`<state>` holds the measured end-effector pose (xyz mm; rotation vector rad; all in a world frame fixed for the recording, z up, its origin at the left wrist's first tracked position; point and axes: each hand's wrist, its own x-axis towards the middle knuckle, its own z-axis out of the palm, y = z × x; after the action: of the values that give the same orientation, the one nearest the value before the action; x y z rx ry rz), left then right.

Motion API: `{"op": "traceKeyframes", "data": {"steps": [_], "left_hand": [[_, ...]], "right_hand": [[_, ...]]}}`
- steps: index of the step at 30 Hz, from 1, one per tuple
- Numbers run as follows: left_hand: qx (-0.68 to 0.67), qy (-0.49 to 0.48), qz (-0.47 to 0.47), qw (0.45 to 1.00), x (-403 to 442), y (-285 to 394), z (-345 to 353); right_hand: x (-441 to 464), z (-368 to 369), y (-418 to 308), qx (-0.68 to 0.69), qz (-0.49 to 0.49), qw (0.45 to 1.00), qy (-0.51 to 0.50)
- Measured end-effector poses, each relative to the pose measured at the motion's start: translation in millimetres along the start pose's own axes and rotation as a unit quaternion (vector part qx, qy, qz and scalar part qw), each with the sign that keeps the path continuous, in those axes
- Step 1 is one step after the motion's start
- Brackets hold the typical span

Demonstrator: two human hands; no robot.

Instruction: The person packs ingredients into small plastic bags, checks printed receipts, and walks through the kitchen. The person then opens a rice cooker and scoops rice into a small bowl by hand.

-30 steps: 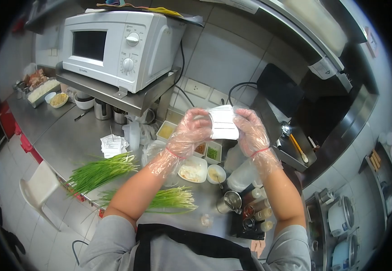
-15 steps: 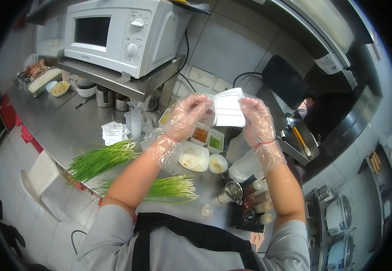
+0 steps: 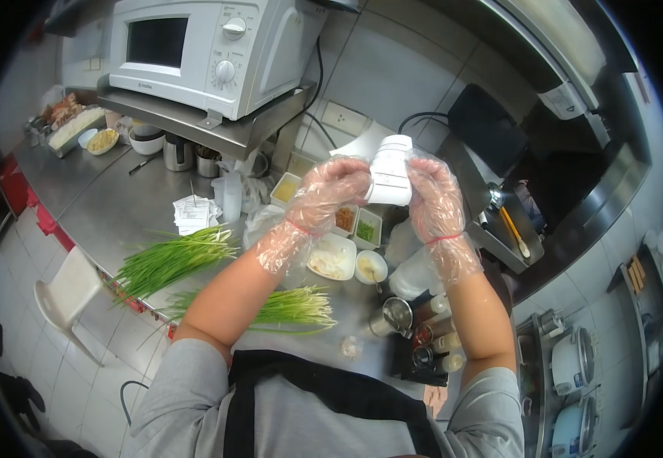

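Both hands wear clear plastic gloves with red bands at the wrists. Between them, above the counter, is a curling white paper slip (image 3: pixel 389 182) with dark lines across it. My left hand (image 3: pixel 330 191) pinches its left edge, and my right hand (image 3: pixel 437 195) grips the right edge. Beneath the hands are a tub of chopped green onion (image 3: pixel 365 230), a tub of orange-brown bits (image 3: pixel 344 219) partly hidden by my left hand, and a white dish of pale food (image 3: pixel 333 258). A small bowl (image 3: pixel 371 267) with a spoon sits beside that dish.
Two bunches of green stalks (image 3: pixel 175 266) lie on the steel counter (image 3: pixel 95 221), near spiked paper slips (image 3: pixel 196 215). A microwave (image 3: pixel 209 61) stands on a raised shelf. To the right are a metal cup (image 3: pixel 389 317), several bottles (image 3: pixel 446 343) and a black panel (image 3: pixel 488 122).
The paper slip, flatter and wider before, is now more curled and narrower toward its top. My hands have shifted slightly around it, and the view has moved a little.
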<state>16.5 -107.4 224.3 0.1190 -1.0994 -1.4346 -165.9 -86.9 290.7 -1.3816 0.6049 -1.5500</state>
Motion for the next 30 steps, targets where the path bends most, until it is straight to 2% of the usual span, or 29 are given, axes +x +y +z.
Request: {"op": "traceKeyframes", "data": {"steps": [9, 12, 15, 18, 20, 23, 30], "left_hand": [[-0.032, -0.016, -0.012, 0.999, -1.0, 0.7, -5.0], [-0.05, -0.049, 0.013, 0.997, 1.0, -3.3, -8.1], [-0.038, -0.005, 0.009, 0.999, -2.3, 1.3, -0.6], [-0.087, -0.038, 0.01, 0.995, -0.9, 2.8, -2.9], [-0.094, -0.026, 0.002, 0.995, -0.7, 3.6, -2.4], [-0.111, -0.013, -0.004, 0.994, -0.5, 2.8, -1.6], [-0.159, -0.002, 0.013, 0.987, 3.3, -9.0, -7.7]], "right_hand": [[-3.1, -0.8, 0.4, -0.02, -0.023, 1.0, 0.002], [-3.6, -2.4, 1.8, -0.016, -0.025, 1.0, -0.004], [-4.1, -4.6, 2.4, -0.023, -0.018, 0.999, -0.016], [-5.5, -6.3, 4.0, -0.048, -0.015, 0.998, -0.027], [-7.7, -0.8, 1.2, -0.061, -0.017, 0.998, -0.024], [-6.5, 1.0, 2.1, -0.038, -0.007, 0.999, -0.036], [-10.9, 5.0, 6.7, 0.016, 0.091, 0.996, -0.006]]}}
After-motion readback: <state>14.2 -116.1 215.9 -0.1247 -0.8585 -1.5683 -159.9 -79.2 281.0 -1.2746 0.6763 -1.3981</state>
